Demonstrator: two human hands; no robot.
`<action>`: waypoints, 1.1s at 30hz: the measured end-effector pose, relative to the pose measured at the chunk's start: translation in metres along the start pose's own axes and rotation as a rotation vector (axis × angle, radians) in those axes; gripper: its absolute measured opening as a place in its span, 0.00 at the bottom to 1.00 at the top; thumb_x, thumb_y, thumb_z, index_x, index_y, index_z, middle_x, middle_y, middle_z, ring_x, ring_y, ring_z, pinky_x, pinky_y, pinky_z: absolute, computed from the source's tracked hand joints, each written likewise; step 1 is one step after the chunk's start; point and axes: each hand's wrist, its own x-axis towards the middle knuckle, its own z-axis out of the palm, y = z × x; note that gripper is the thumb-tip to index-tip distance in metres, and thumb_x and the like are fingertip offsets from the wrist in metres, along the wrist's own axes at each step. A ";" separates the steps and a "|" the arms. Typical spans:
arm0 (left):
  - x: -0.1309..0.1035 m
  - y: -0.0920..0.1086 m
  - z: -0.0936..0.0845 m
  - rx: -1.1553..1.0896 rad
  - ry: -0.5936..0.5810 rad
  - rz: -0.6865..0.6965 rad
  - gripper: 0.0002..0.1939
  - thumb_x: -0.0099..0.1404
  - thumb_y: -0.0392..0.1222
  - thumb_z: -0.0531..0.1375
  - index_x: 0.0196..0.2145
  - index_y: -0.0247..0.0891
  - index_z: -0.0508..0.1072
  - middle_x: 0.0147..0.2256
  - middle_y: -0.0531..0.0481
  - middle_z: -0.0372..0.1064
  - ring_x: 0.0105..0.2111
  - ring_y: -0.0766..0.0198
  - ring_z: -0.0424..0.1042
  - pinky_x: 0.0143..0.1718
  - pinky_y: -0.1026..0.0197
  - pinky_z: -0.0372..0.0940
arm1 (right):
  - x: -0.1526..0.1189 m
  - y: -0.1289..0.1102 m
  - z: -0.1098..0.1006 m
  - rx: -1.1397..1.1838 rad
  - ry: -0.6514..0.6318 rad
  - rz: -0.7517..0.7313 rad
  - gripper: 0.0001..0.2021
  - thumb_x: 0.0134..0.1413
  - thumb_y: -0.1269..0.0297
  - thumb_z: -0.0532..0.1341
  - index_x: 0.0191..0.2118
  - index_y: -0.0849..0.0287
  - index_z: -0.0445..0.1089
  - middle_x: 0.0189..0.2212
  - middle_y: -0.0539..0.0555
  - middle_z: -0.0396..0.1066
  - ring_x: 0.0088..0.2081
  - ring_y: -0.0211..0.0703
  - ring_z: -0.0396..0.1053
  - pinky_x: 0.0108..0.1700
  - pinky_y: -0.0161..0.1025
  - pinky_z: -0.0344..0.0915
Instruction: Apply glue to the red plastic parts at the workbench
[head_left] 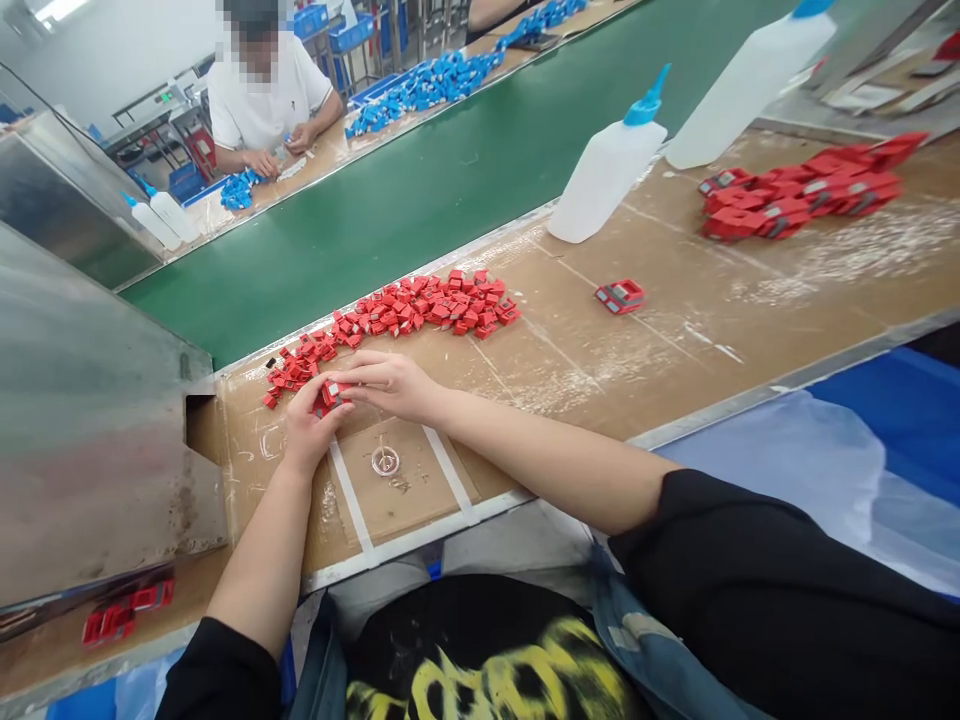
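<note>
Between my two hands is a small red plastic part (331, 394) with a light grey face. My left hand (309, 422) grips it from the left, thumb and fingers closed round it. Over its right side, my right hand (390, 386) pinches it with bent fingers, which hide some of it. Just beyond my hands lies a long heap of small red parts (427, 305). A small round clear dish (385, 460) with a thin stick in it sits on the cardboard in front of me.
A metal housing (97, 400) stands at left. Two white squeeze bottles (607, 180) stand at right near red assembled parts (802, 195); one red part (620, 296) lies apart. Across the green belt (337, 220), a person (270, 110) handles blue parts (435, 90).
</note>
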 end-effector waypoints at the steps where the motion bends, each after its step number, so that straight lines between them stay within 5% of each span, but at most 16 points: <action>1: 0.001 0.000 0.000 0.002 0.009 0.020 0.28 0.63 0.54 0.70 0.58 0.42 0.75 0.51 0.42 0.75 0.50 0.51 0.75 0.55 0.51 0.69 | 0.000 0.001 0.001 0.033 0.025 0.023 0.17 0.68 0.52 0.63 0.52 0.58 0.79 0.41 0.56 0.73 0.41 0.42 0.71 0.47 0.40 0.70; 4: 0.004 0.004 -0.001 0.047 0.051 0.113 0.30 0.62 0.55 0.70 0.59 0.45 0.74 0.49 0.43 0.73 0.49 0.52 0.73 0.55 0.50 0.67 | 0.002 0.003 0.004 0.211 0.088 0.215 0.24 0.61 0.50 0.68 0.56 0.60 0.74 0.43 0.56 0.72 0.42 0.42 0.71 0.45 0.39 0.70; 7: 0.007 0.007 -0.002 0.092 0.056 0.169 0.30 0.61 0.54 0.71 0.59 0.49 0.75 0.47 0.45 0.70 0.48 0.53 0.70 0.54 0.51 0.66 | 0.004 0.006 0.005 0.460 -0.111 0.404 0.24 0.58 0.48 0.69 0.50 0.64 0.74 0.40 0.55 0.74 0.37 0.40 0.71 0.41 0.37 0.71; 9: 0.009 0.007 -0.002 0.111 0.048 0.156 0.30 0.60 0.54 0.72 0.59 0.50 0.76 0.47 0.45 0.68 0.49 0.53 0.70 0.55 0.51 0.66 | 0.004 0.007 0.005 0.592 -0.218 0.438 0.22 0.59 0.48 0.68 0.46 0.64 0.74 0.38 0.54 0.75 0.36 0.39 0.72 0.40 0.36 0.71; 12: 0.010 0.008 -0.003 0.120 0.004 0.111 0.31 0.60 0.55 0.72 0.60 0.51 0.76 0.49 0.45 0.66 0.50 0.53 0.69 0.56 0.51 0.66 | 0.004 0.008 0.005 0.688 -0.190 0.450 0.22 0.55 0.51 0.72 0.48 0.63 0.73 0.42 0.55 0.76 0.41 0.41 0.74 0.44 0.37 0.72; 19: 0.009 0.015 0.002 -0.084 -0.192 -0.059 0.42 0.62 0.68 0.65 0.66 0.44 0.68 0.57 0.39 0.69 0.59 0.46 0.68 0.63 0.47 0.60 | 0.001 0.009 0.012 0.550 -0.085 0.388 0.20 0.53 0.53 0.72 0.44 0.62 0.72 0.38 0.53 0.76 0.39 0.42 0.74 0.44 0.39 0.71; 25: 0.007 0.022 0.010 -0.298 -0.154 -0.180 0.39 0.58 0.71 0.66 0.58 0.42 0.75 0.53 0.39 0.73 0.57 0.44 0.71 0.57 0.47 0.68 | -0.003 0.003 0.015 0.265 -0.056 0.357 0.16 0.54 0.52 0.69 0.35 0.62 0.70 0.30 0.50 0.71 0.31 0.38 0.65 0.35 0.36 0.64; 33: 0.004 0.024 0.007 -0.247 -0.219 -0.083 0.45 0.60 0.72 0.64 0.66 0.43 0.68 0.58 0.38 0.68 0.58 0.43 0.69 0.63 0.44 0.62 | -0.007 -0.005 0.012 0.097 -0.065 0.207 0.18 0.57 0.49 0.68 0.35 0.61 0.71 0.31 0.51 0.71 0.33 0.40 0.65 0.39 0.37 0.65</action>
